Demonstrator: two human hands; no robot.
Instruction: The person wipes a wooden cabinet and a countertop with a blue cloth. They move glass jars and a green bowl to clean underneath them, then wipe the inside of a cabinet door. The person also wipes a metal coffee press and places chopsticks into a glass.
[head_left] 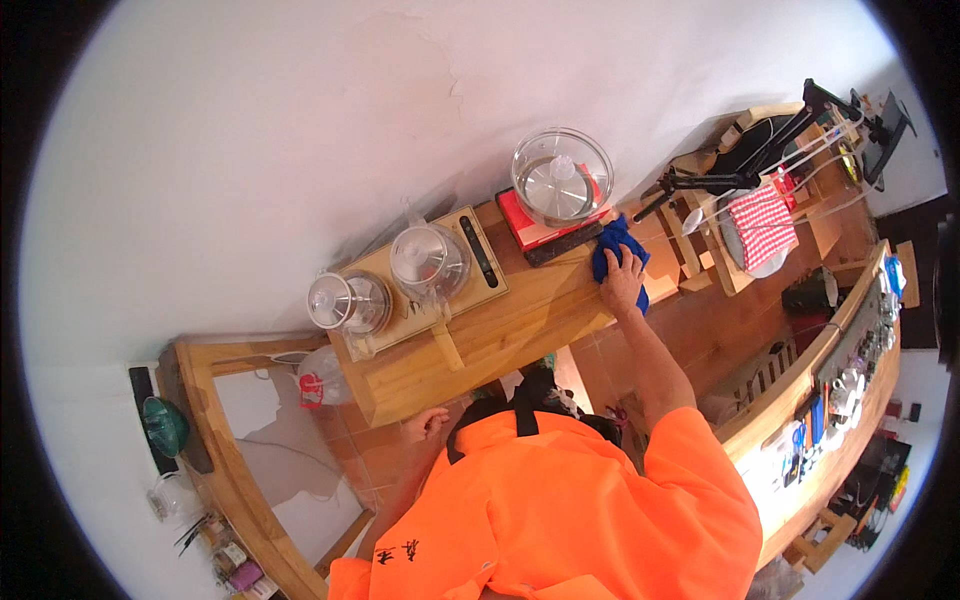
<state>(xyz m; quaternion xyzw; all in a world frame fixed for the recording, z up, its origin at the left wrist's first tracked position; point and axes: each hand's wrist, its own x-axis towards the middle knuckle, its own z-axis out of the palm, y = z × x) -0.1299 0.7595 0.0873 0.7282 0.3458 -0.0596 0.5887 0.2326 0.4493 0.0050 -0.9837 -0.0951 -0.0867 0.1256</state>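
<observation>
My right hand [622, 284] presses a crumpled blue cloth [620, 240] against the right end of a narrow wooden table [530, 320], its fingers bent over the fabric. Down by my left side, off the table's front edge, my left hand [427, 425] hangs with its fingers curled and nothing visible in them. Just left of the cloth is a red box with a dark front [530, 226], and a clear glass bowl [562, 180] with a knobbed lid rests on it. Farther left, two glass teapots [430, 262] [350, 302] stand on a cream-coloured electric hotplate [490, 290].
A white wall [250, 130] runs behind the table. To the right are a black jointed stand arm [740, 182], a red-checked cloth [762, 222] on a stool, and a long workbench [800, 490] with tools. A wooden-framed table [240, 490] and a plastic bag [322, 380] are at left.
</observation>
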